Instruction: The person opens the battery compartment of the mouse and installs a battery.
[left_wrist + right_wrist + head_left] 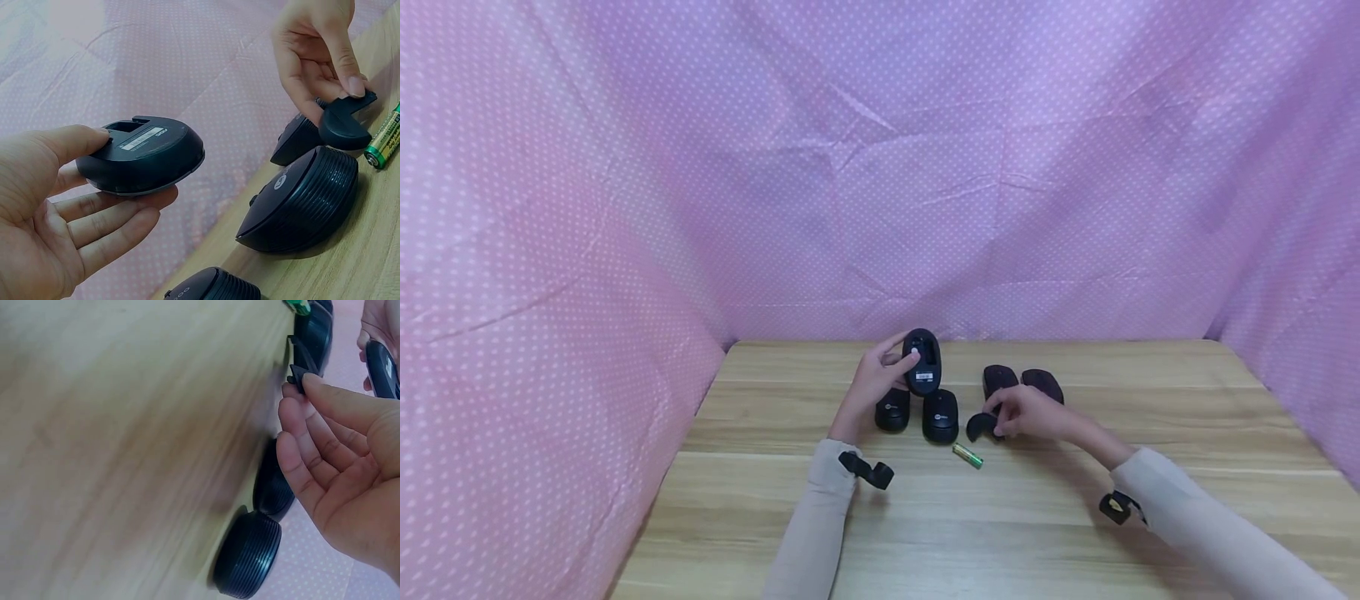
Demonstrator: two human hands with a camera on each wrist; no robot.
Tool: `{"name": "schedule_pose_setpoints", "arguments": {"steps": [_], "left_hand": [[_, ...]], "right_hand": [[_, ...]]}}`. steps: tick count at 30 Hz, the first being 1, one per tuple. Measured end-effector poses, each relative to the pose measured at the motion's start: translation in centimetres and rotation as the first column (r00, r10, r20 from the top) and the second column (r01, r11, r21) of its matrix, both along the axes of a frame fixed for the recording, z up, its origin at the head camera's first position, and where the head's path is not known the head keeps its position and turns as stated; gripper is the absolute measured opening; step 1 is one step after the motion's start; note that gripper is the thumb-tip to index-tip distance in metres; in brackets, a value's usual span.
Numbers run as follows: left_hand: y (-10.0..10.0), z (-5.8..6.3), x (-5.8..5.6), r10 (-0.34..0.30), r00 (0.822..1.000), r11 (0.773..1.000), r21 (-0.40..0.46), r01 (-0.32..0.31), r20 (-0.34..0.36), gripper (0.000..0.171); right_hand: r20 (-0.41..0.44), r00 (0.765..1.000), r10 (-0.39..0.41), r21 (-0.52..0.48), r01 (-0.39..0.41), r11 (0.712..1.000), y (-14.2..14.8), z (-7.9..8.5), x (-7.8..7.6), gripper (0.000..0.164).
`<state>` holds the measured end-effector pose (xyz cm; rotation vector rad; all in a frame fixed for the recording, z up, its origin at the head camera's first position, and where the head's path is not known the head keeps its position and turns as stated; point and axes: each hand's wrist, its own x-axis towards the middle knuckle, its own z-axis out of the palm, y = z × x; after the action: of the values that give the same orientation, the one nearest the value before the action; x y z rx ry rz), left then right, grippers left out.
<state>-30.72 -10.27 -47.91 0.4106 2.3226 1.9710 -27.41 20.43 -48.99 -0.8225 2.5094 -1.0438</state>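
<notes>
In the head view my left hand (874,377) holds a black computer mouse (922,375) above the table, its underside with a label and an uncovered battery slot turned toward me. The left wrist view shows the thumb on top of this mouse (145,153) and fingers beneath it. My right hand (1028,412) pinches a curved black mouse cover (981,425) between thumb and fingertips; the same cover (344,128) shows a notched end in the left wrist view. Just below the cover, a green and gold battery (967,456) lies on the table.
Two black mice, one at the left (892,410) and one in the middle (941,417), stand below the held mouse. Two more, a nearer one (997,379) and a farther one (1042,383), stand behind my right hand. Pink dotted cloth (925,208) hangs around the wooden table (970,542).
</notes>
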Motion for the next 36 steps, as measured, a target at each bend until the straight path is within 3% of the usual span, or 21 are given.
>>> {"name": "schedule_pose_setpoints", "arguments": {"steps": [7, 29, 36], "left_hand": [[0.04, -0.02, 0.07, 0.004, 1.0, 1.0, 0.003, -0.004, 0.005, 0.056], [0.12, -0.7, -0.13, 0.0, 1.0, 1.0, -0.002, 0.0, 0.006, 0.055], [0.23, -0.75, -0.18, 0.007, 1.0, 1.0, 0.004, -0.007, 0.022, 0.057]], "right_hand": [[-0.061, 0.998, 0.009, 0.047, -0.006, 0.999, -0.12, -0.48, 0.22, 0.028], [-0.095, 0.995, -0.037, 0.082, 0.045, 0.996, -0.6, -0.55, 0.51, 0.029], [-0.107, 0.994, -0.015, 0.063, 0.022, 0.998, -0.53, -0.22, 0.47, 0.026]]}}
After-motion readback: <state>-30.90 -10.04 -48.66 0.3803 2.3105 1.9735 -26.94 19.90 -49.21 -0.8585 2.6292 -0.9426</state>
